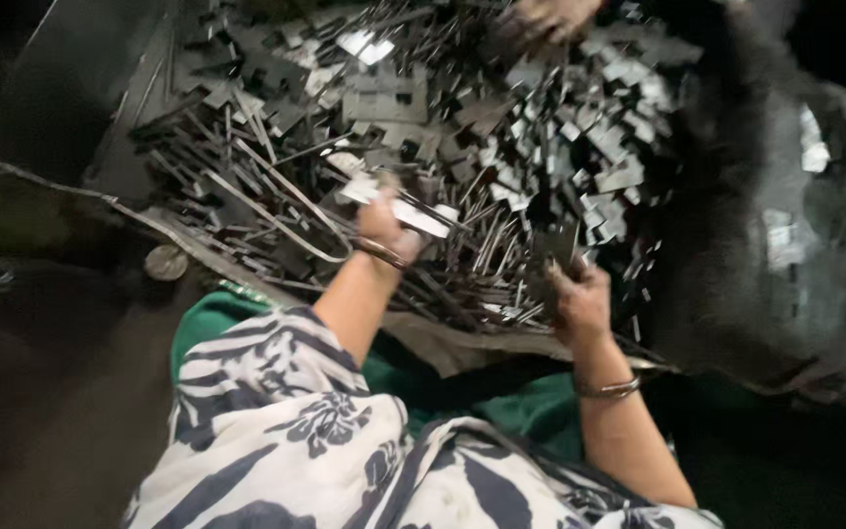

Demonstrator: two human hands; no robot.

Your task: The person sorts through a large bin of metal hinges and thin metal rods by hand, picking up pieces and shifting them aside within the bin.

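a person's left hand (384, 223) is closing its fingers around a flat metal strip (413, 216) above a heap of metal scraps (462, 147), while the right hand (580, 299) is gripping dark pieces (555, 250) at the heap's near edge. bare skin is risking cuts from sharp edges, and loosened pieces are liable to slide into the lap.

The left hand (382, 227) and the right hand (578, 299) are bare, with no gloves and no rings that can be made out. Just behind the fingers, each wrist wears a thin metal bangle (381, 254). Further back the forearms are uncovered. Nearer the body lies a loose white garment (276, 411) printed with dark flowers and broad strokes, over green cloth (531, 407).
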